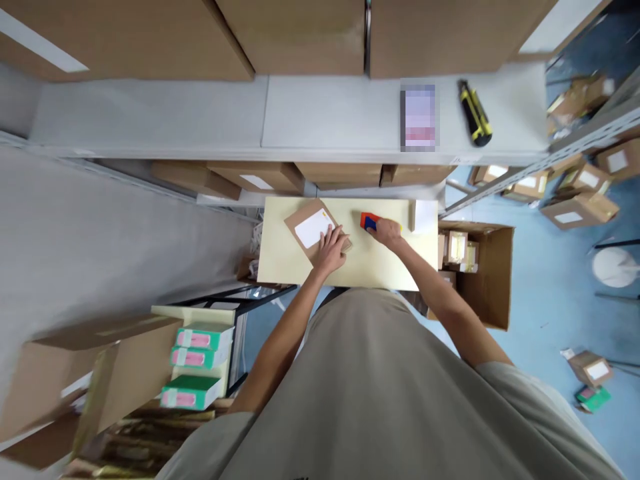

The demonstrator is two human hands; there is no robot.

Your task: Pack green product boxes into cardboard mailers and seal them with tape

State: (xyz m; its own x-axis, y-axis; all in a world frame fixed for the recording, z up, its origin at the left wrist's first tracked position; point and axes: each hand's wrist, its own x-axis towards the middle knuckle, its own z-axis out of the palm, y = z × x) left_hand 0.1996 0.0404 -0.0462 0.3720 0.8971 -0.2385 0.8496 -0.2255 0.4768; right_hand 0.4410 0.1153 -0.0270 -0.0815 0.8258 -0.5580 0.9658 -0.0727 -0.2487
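Note:
A small brown cardboard parcel with a white label lies on a pale yellow table. My left hand rests flat on the parcel's near right corner, fingers spread. My right hand is closed round a red and blue tape dispenser on the table, just right of the parcel. A white item stands at the table's far right corner.
A grey shelf above the table carries a yellow and black utility knife and a blurred card. An open carton with small boxes stands right of the table. Green and pink boxes are stacked at lower left. Cartons litter the blue floor.

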